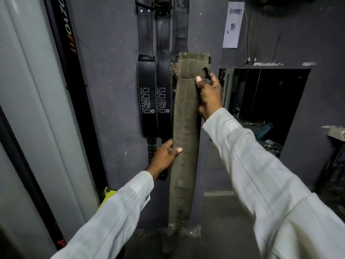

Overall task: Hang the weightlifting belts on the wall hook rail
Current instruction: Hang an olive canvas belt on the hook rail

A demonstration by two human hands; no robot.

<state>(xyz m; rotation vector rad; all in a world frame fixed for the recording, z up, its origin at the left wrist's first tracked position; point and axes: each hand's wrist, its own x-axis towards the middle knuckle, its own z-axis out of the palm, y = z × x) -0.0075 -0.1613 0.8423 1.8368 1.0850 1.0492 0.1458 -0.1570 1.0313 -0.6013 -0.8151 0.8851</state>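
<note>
A worn olive-green weightlifting belt (183, 131) hangs upright in front of the dark wall, its lower end reaching down toward the floor. My right hand (209, 94) grips it near the top, thumb across the front just under the stitched end. My left hand (165, 157) holds its left edge lower down, thumb on the front. Behind it, three black belts hang on the wall: two marked USI (147, 94) (163, 71) and a plain one (180, 30). The hook rail is above the frame's top edge and hidden.
A grey door frame (37, 109) and a black bar with orange lettering (69, 53) stand at left. A dark wall opening (265, 101) lies at right, with a paper notice (232, 25) and loose wires above it. A yellow object (108, 195) sits low at left.
</note>
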